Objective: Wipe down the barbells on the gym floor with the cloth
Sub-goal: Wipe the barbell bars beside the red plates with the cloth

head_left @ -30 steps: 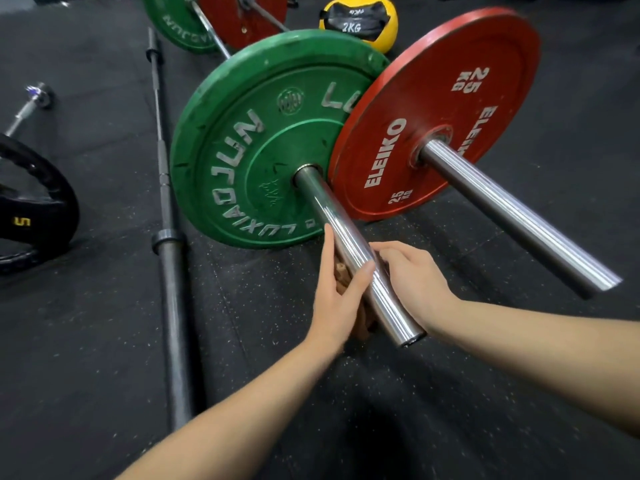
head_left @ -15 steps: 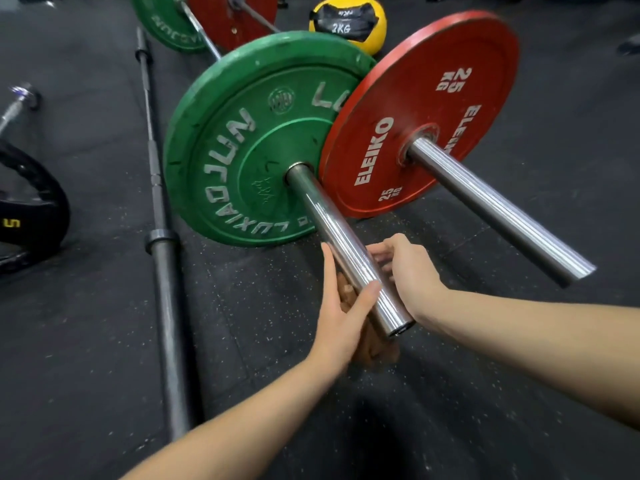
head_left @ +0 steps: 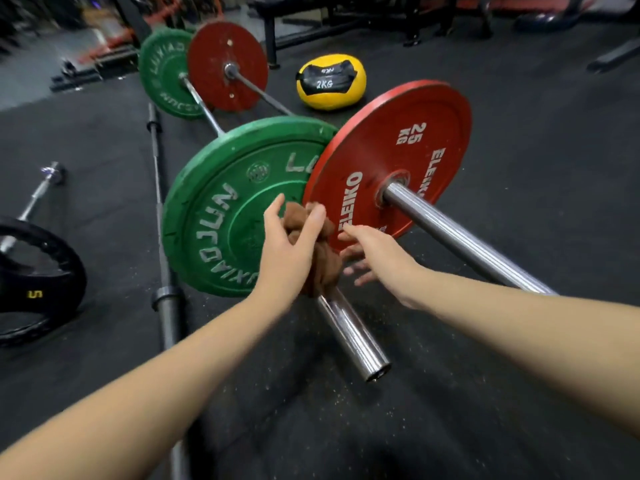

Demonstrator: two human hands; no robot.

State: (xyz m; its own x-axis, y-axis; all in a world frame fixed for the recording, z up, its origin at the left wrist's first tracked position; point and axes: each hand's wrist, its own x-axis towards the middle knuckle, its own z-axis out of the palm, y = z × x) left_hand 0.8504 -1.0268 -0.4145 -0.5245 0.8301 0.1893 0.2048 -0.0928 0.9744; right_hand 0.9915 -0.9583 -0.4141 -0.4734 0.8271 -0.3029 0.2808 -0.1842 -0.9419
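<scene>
Barbell sleeve [head_left: 349,336] by the green plate [head_left: 214,233] is being wiped. The left hand [head_left: 291,247] is curling its fingers round a bunched brown cloth [head_left: 323,271], pressing it on the chrome near the plate. The right hand [head_left: 372,252] is hovering alongside, fingers spread, holding nothing. The red-plate barbell [head_left: 460,237] and bare floor bar [head_left: 169,308] are probably waiting.

Dark rubber floor [head_left: 540,244] flecked with pale specks runs back to black metal equipment frames [head_left: 273,39] along the dim far side, a yellow 2KG ball [head_left: 330,95] lying before them.
</scene>
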